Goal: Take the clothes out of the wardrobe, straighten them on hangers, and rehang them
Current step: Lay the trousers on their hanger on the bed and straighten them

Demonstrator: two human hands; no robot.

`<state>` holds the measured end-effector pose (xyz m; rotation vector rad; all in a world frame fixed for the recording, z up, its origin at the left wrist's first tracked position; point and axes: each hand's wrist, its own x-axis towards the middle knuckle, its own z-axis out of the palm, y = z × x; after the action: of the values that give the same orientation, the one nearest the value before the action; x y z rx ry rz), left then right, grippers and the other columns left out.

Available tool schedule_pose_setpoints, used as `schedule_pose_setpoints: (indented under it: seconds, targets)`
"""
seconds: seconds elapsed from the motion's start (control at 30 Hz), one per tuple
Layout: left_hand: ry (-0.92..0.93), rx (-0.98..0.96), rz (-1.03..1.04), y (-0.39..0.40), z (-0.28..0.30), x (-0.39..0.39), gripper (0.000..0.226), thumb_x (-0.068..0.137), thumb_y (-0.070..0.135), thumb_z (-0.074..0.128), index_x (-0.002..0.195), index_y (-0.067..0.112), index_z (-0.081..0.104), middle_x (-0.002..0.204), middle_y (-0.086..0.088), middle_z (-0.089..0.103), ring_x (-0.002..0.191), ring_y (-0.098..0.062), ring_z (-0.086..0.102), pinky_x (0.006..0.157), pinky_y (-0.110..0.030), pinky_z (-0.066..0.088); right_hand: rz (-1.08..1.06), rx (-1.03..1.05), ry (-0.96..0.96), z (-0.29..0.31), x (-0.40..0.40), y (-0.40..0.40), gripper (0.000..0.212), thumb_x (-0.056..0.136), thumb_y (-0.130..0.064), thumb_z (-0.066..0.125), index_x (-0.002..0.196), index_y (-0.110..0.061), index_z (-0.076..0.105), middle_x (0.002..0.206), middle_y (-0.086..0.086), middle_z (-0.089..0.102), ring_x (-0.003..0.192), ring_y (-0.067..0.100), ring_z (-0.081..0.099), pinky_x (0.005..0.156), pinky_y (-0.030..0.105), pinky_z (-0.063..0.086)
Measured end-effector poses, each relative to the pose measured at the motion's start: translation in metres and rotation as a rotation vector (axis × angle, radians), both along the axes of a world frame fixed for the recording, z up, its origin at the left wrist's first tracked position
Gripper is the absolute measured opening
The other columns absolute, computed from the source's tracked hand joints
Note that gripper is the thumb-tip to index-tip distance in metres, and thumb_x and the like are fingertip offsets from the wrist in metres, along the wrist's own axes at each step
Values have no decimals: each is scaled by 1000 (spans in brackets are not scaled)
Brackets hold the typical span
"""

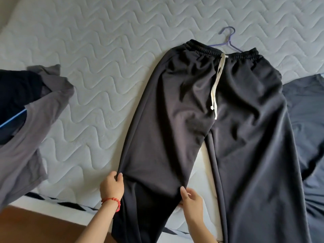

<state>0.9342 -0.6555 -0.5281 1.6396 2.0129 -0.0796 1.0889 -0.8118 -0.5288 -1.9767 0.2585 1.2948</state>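
Leftmost, we see a grey shirt [33,130] lying on the quilted mattress [105,50]. Next, our left hand [112,185] pinches the outer edge of one leg of the dark trousers [201,120]; our right hand [191,199] pinches its inner edge. Beyond the waistband, a purple hanger [229,41] shows.

The purple hanger [229,43] shows only its hook and a bit of each shoulder; the rest lies under the waistband of the black trousers [219,106]. Both trouser legs run off the bottom edge, hems unseen. The grey T-shirt [35,123] at the left is cut by the frame, and the dark garment [15,95] under it cannot be made out. The dark blue garment [308,120] at the right is cut off too.
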Motion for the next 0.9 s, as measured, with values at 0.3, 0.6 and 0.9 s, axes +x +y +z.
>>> schedule_pose_setpoints:
  seconds: [0.3,0.6,0.9]
  targets:
    - [-656,-438,540,13,17,-14,21,89,9,51,70,8,61,49,-1,65,53,-17,62,57,-23,46,174,160,416,12,-30,-5,15,67,-14,73,81,-8,70,79,6,72,74,19,68,66,32,57]
    - [-253,-423,-3,2,12,-47,26,74,50,60,74,24,60,80,0,66,79,-21,60,77,-35,49,94,105,311,8,-40,-17,14,89,-11,58,82,-15,69,69,-3,72,60,5,67,54,23,54]
    - [-108,-285,55,-41,10,-69,39,83,33,60,76,-5,57,73,-21,63,78,-38,59,72,-41,46,270,86,362,4,-38,-20,18,83,4,61,78,-13,64,63,-8,70,58,4,66,53,16,51]
